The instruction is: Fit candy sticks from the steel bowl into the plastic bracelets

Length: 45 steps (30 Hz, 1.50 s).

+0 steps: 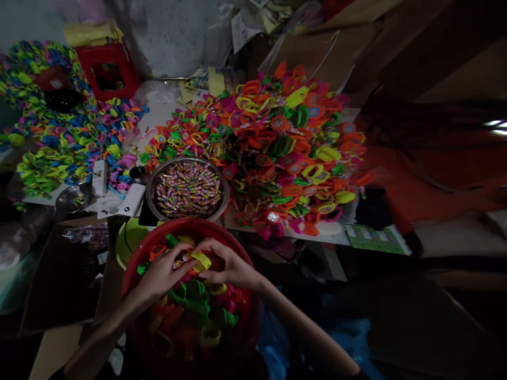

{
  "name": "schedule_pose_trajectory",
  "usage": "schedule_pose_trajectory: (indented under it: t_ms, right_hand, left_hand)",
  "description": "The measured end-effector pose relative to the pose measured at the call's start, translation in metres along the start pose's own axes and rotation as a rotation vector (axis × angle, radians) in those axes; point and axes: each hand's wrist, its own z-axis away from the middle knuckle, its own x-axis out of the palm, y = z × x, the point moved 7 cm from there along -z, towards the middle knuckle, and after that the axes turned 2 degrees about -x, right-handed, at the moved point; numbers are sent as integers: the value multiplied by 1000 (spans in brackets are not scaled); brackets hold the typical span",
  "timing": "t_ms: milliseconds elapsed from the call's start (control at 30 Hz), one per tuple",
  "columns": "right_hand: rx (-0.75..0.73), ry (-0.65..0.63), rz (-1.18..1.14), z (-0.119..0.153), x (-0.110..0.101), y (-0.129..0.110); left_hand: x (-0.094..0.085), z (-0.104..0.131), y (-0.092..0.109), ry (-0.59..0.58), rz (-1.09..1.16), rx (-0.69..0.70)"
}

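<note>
Both hands are over a red tub [132, 264] of green, orange, yellow and pink plastic watch-like pieces. My right hand [225, 262] has its thumb and fingers closed round a yellow plastic piece [202, 260]. Close beside it, my left hand [168, 268] pinches a small wrapped candy [179, 262] against the yellow piece's left side. Just beyond the tub stands a round metal bowl [149, 196] with many small wrapped candies in it.
A large heap of bright plastic watches [285, 153] covers the table behind the bowl. Another colourful heap [51, 153] lies left, near a red stool [109, 68], a power strip [100, 178] and a small metal bowl [73, 199]. An open carton [59, 279] stands lower left.
</note>
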Motion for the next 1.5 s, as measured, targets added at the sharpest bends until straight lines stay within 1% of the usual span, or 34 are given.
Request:
schedule_pose_trajectory:
  t_ms: [100, 200, 233, 300, 367, 433, 500, 600, 667, 733, 900, 1000, 1100, 1200, 1267, 1367, 1433, 1500]
  right_hand:
    - [28, 16, -124, 3, 3, 4]
    - [44, 113, -158, 6, -1, 8]
    - [32, 151, -111, 6, -4, 7]
    - [-25, 183, 87, 7, -8, -1]
    - [-125, 161, 362, 7, -8, -14]
    - [-215, 138, 601, 7, -5, -25]
    - [-249, 114, 735, 7, -3, -32]
    - [-236, 34, 808, 4, 2, -36]
    - [-238, -27, 823, 2, 5, -37]
    - [-238, -58, 817, 0, 6, -39]
    - [-196, -42, 759, -1, 4, -34]
    - [-162, -35, 703, 0, 3, -29]
    - [-129, -36, 686, 0, 3, -27]
    - [-96, -50, 684, -1, 4, -25]
    - [-77, -51, 666, -1, 4, -24]
    - [-50, -39, 662, -2, 1, -19]
    - [-4, -44, 673, -2, -3, -13]
    - [37, -59, 656, -1, -5, -6]
  left_hand:
    - [-3, -1, 1, 43, 11, 11]
    - [-4, 0, 3, 55, 46, 37]
    - [-4, 0, 4, 59, 59, 48]
    - [-7, 2, 7, 90, 62, 58]
    - [-13, 5, 8, 138, 34, 50]
    - [-16, 7, 11, 138, -2, 46]
    - [-16, 8, 15, 102, -12, 68]
    - [-16, 7, 18, 65, -22, 108]
    - [-15, 6, 19, 50, -27, 126]
    - [-14, 6, 19, 39, -22, 135]
    - [-13, 6, 17, 62, -7, 95]
    - [-15, 7, 21, 73, -35, 114]
    - [-16, 8, 27, 60, -64, 132]
    - [-15, 8, 28, 37, -87, 130]
    - [-13, 9, 27, 13, -146, 145]
    - [-5, 9, 22, -63, -323, 188]
    - [1, 7, 20, -117, -416, 215]
    - [4, 5, 20, -154, -456, 230]
